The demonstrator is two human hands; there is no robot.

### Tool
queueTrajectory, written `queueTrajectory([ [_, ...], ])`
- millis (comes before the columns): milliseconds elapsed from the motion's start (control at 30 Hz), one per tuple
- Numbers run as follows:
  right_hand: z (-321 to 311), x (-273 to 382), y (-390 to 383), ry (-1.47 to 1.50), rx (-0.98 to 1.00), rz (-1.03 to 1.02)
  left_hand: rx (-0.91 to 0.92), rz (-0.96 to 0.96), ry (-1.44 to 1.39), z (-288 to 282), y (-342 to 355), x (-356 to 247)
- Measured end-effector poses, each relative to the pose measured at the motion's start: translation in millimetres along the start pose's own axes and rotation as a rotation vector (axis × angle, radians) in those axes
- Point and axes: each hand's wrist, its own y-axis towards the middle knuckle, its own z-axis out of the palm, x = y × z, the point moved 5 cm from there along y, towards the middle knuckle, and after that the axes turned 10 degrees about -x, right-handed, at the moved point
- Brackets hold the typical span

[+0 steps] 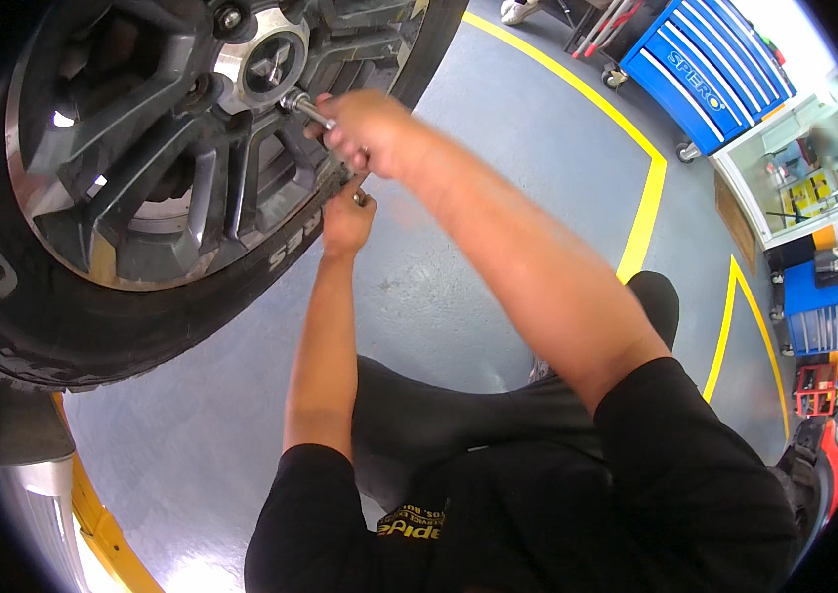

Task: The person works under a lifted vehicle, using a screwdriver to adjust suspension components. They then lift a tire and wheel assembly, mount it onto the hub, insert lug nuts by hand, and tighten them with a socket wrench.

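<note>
A large wheel fills the upper left, with a grey and silver alloy rim [147,158] inside a black tyre [123,341]. My right hand [370,133] is closed round a chrome socket wrench [314,115], whose socket end meets the rim beside the round centre cap [272,65]. Just below it, my left hand [347,222] is closed at the tyre's edge. A small bit of metal shows at its fingers, but I cannot make out what it grips. The right hand is slightly blurred.
A blue tool cabinet [701,74] on castors stands at the upper right, with another blue cabinet [819,306] farther down. Yellow lines [648,212] mark the grey floor [528,168]. A yellow bar [108,534] lies at the lower left, below the tyre.
</note>
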Motion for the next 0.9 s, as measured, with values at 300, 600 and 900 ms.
queueTrajectory([
  [300,16,-14,8,0.635,0.308,0.329,-0.147,0.067,-0.048,-16,-1,-27],
  [600,21,-16,5,0.325,0.122,0.119,0.009,-0.081,0.009,-10,-2,-15],
  [900,16,-21,19,0.489,0.337,0.402,0.017,-0.064,0.057,-8,9,-17],
])
